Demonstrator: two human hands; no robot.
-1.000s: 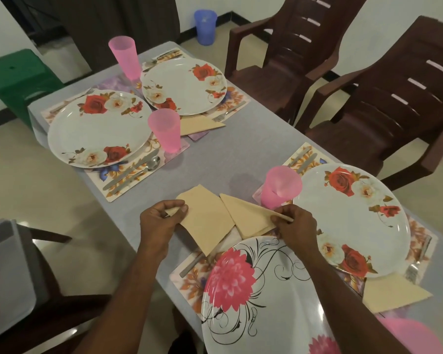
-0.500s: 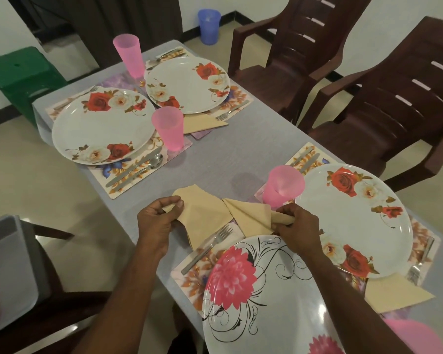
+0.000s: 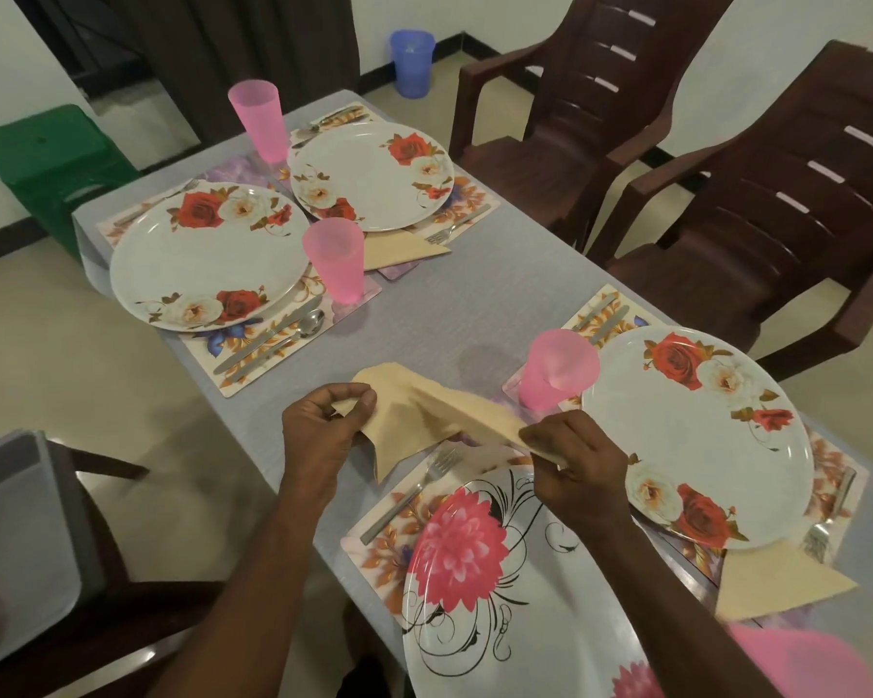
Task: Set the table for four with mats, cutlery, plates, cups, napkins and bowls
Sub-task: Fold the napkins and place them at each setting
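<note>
Head view: left hand [image 3: 323,430] pinches one corner of the napkin [image 3: 414,420], right hand [image 3: 575,455] pinches the opposite end. Napkin hangs stretched between them above the fork [image 3: 414,488] and mat [image 3: 389,536], beside the plate [image 3: 500,596].

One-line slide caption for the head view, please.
Both hands, left hand and right hand, hold a beige napkin above the pink-flower plate.

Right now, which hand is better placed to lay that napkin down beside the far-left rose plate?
Left. The left hand grips the napkin end nearer that plate; the right hand would cross over.
</note>
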